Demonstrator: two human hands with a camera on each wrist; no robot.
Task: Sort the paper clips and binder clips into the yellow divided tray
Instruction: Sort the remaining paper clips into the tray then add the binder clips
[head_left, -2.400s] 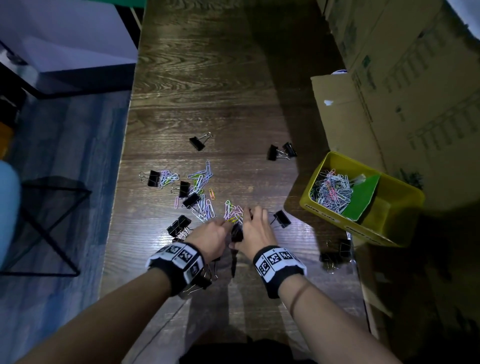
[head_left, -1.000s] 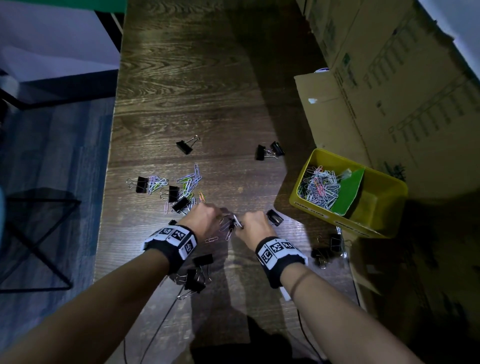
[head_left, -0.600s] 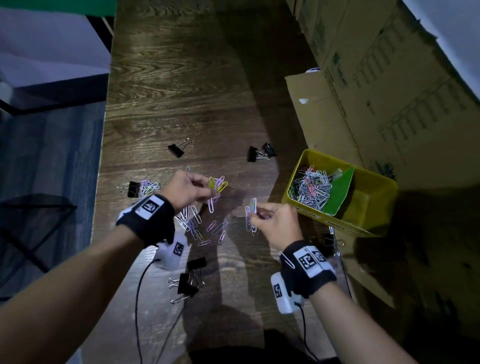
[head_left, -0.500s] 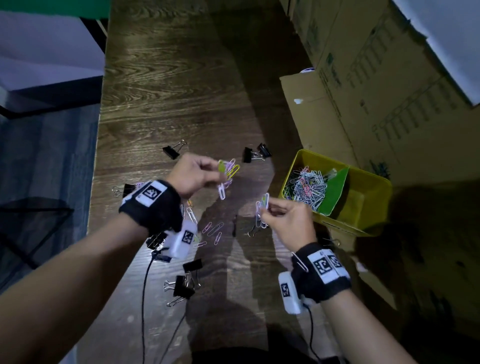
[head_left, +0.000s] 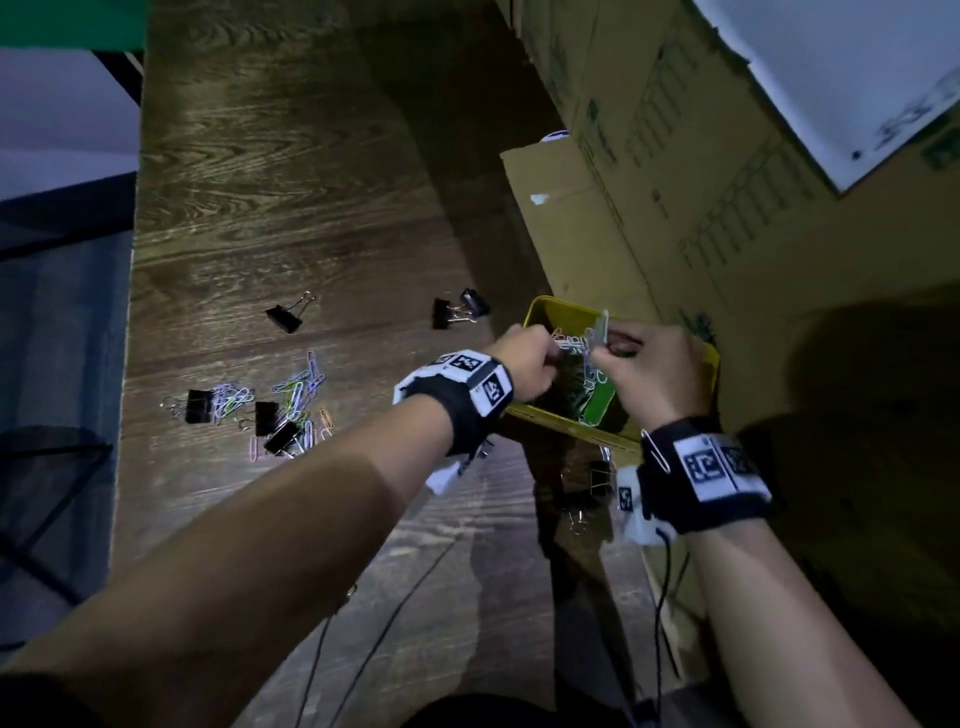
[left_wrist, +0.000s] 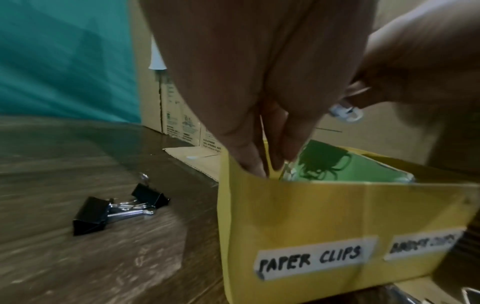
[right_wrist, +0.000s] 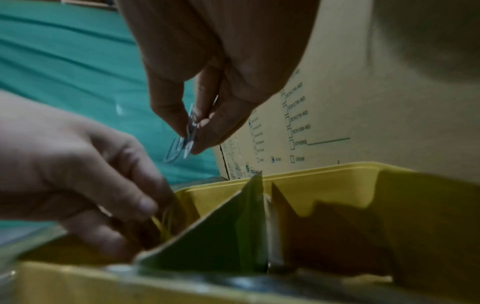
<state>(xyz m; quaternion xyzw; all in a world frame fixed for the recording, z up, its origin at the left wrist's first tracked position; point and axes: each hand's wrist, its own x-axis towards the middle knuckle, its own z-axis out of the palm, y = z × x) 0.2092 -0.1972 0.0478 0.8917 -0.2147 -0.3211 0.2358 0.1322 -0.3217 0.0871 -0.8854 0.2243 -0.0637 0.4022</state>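
Note:
The yellow divided tray (head_left: 566, 418) stands at the table's right, with a green divider (head_left: 597, 405) and front labels for paper clips and binder clips (left_wrist: 311, 259). My left hand (head_left: 553, 358) reaches down into the paper clip compartment, its fingers bunched on a few paper clips (right_wrist: 161, 222). Just above the same compartment, my right hand (head_left: 602, 348) pinches a small bunch of paper clips (right_wrist: 182, 146). Loose coloured paper clips (head_left: 296, 395) lie mixed with black binder clips (head_left: 200, 405) at the table's left.
Single binder clips (head_left: 283, 317) and a pair (head_left: 460, 312) lie further back on the wooden table. More binder clips (head_left: 597, 478) sit in shadow in front of the tray. Cardboard boxes (head_left: 701, 208) line the right side. The table's left edge drops to the floor.
Both hands lifted paper clips off the table and carried them right, to above the tray's paper clip compartment. The left hand has dipped into it.

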